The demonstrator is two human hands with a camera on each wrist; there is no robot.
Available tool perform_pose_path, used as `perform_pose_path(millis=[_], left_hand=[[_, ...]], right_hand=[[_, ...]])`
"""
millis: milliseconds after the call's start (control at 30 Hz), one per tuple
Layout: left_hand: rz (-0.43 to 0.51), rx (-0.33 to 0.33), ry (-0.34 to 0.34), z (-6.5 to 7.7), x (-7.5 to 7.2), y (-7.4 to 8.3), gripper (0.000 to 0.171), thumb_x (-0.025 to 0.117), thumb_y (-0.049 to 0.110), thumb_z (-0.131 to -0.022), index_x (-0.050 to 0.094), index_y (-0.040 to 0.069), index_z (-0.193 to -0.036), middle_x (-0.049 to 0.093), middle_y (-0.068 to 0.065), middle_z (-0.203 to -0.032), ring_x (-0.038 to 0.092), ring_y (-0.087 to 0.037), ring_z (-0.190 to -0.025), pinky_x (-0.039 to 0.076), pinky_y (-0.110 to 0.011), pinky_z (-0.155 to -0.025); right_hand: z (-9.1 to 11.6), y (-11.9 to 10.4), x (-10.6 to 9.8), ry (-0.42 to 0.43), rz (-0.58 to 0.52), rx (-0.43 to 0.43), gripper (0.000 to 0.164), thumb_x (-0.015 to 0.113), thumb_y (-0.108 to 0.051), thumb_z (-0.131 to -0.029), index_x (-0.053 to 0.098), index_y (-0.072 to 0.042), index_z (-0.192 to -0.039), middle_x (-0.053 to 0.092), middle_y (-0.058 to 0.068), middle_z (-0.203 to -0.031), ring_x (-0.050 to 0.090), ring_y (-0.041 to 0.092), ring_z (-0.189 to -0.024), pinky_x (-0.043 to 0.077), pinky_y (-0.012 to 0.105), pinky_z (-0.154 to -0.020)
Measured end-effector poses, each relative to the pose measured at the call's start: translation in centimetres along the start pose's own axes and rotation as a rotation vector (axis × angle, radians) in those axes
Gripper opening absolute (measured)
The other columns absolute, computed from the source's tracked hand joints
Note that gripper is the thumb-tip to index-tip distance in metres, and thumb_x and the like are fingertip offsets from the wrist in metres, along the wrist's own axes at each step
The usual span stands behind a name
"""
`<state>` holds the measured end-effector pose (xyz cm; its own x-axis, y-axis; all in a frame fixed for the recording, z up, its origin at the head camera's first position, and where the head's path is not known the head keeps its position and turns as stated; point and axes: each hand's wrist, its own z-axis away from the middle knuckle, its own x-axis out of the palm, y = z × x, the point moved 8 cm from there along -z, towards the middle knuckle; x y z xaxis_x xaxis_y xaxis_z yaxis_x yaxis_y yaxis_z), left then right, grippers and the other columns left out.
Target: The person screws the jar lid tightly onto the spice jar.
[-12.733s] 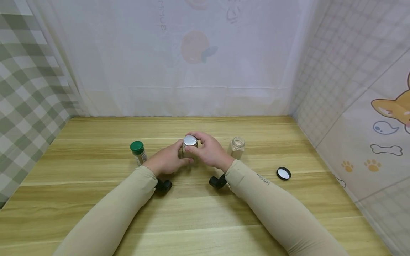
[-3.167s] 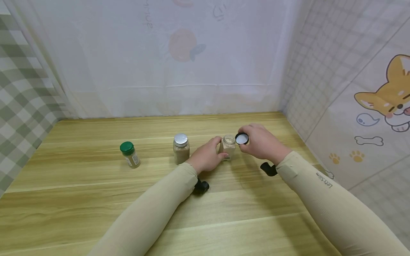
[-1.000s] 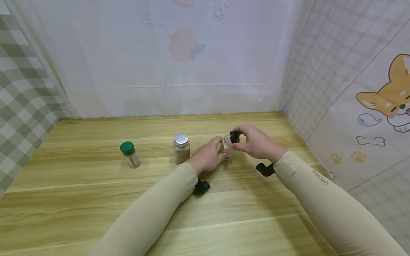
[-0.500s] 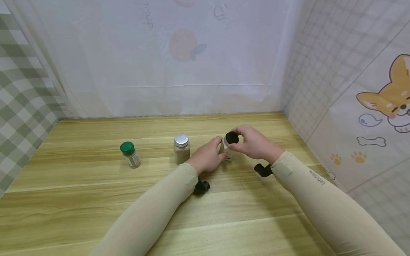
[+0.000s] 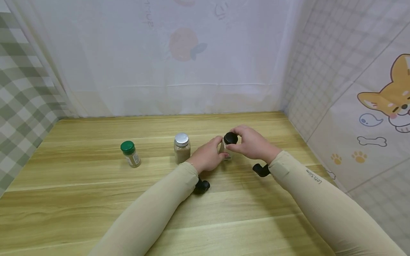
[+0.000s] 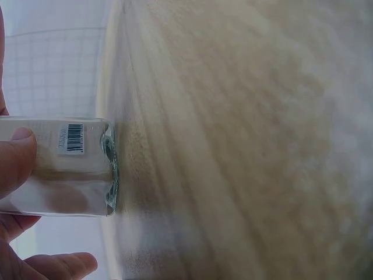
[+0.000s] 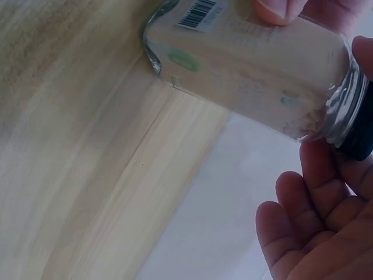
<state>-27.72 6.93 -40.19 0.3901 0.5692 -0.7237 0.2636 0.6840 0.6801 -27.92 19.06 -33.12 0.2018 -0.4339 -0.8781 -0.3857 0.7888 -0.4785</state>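
My left hand [image 5: 207,155] grips a square glass spice jar [image 7: 250,70] by its lower body. Beige powder fills the jar, and a barcode label shows on its side. The jar stands upright on the wooden table. On its mouth sits a black lid [image 5: 230,138], which my right hand [image 5: 253,143] pinches between thumb and fingers. In the right wrist view the lid is at the glass neck, with several fingers spread below it. Just left of my left hand stands a glass jar with a silver lid [image 5: 182,147], also holding beige powder.
A small spice bottle with a green cap [image 5: 130,154] stands further left on the wooden table [image 5: 105,202]. White cloth [image 5: 179,101] hangs behind the table, and a patterned cloth wall [image 5: 336,106] borders it on the right.
The right hand picked up the black lid from the table, tilted it over the jar's mouth and laid it flat on top. Earlier, both hands were at the silver-lidded jar.
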Motion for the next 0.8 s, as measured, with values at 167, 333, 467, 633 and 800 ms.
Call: perform_pose_path(millis=[167,333,467,633,800], left_hand=[[-0.007,0.012,0.006,-0.09,-0.04,0.07,0.057,0.065,0.041,-0.105,0.042,0.023,-0.153,0.053,-0.007,-0.158,0.059,-0.026,-0.137,0.049,-0.05,-0.113],[-0.019,0.019,0.01,-0.16,-0.03,0.1,0.055,0.066,0.041,-0.105,0.042,0.023,-0.152,0.056,-0.006,-0.155,0.061,-0.026,-0.133,0.05,-0.049,-0.111],[-0.023,0.017,0.01,-0.15,-0.05,0.15,0.054,0.066,0.041,-0.105,0.043,0.023,-0.15,0.057,-0.005,-0.153,0.062,-0.025,-0.129,0.051,-0.049,-0.109],[-0.018,0.01,0.006,-0.12,-0.03,0.15,0.052,0.066,0.042,-0.105,0.044,0.024,-0.149,0.058,-0.005,-0.151,0.063,-0.024,-0.126,0.051,-0.048,-0.107],[-0.002,0.005,0.001,-0.06,0.03,0.13,0.051,0.066,0.043,-0.105,0.045,0.026,-0.148,0.058,-0.003,-0.152,0.061,-0.022,-0.128,0.051,-0.047,-0.108]], right_hand=[[-0.04,-0.23,-0.1,-0.01,0.053,0.004,0.038,0.079,-0.024,-0.095,0.068,0.0,-0.123,0.069,0.016,-0.124,0.064,0.032,-0.114,0.052,0.049,-0.1],[-0.24,-0.54,-0.25,-0.029,0.133,0.0,0.043,0.08,-0.026,-0.094,0.069,0.002,-0.125,0.069,0.016,-0.12,0.065,0.036,-0.11,0.053,0.047,-0.093],[-0.45,-0.61,-0.39,-0.052,0.174,0.003,0.044,0.08,-0.026,-0.094,0.069,0.002,-0.126,0.069,0.015,-0.119,0.064,0.036,-0.108,0.052,0.045,-0.091],[-0.62,-0.67,-0.42,-0.076,0.205,-0.001,0.04,0.08,-0.028,-0.094,0.071,-0.001,-0.122,0.07,0.011,-0.113,0.062,0.028,-0.101,0.051,0.044,-0.089],[-0.58,-0.48,-0.36,-0.089,0.18,0.011,0.042,0.08,-0.028,-0.094,0.071,0.0,-0.125,0.069,0.011,-0.111,0.062,0.029,-0.1,0.05,0.044,-0.089]])
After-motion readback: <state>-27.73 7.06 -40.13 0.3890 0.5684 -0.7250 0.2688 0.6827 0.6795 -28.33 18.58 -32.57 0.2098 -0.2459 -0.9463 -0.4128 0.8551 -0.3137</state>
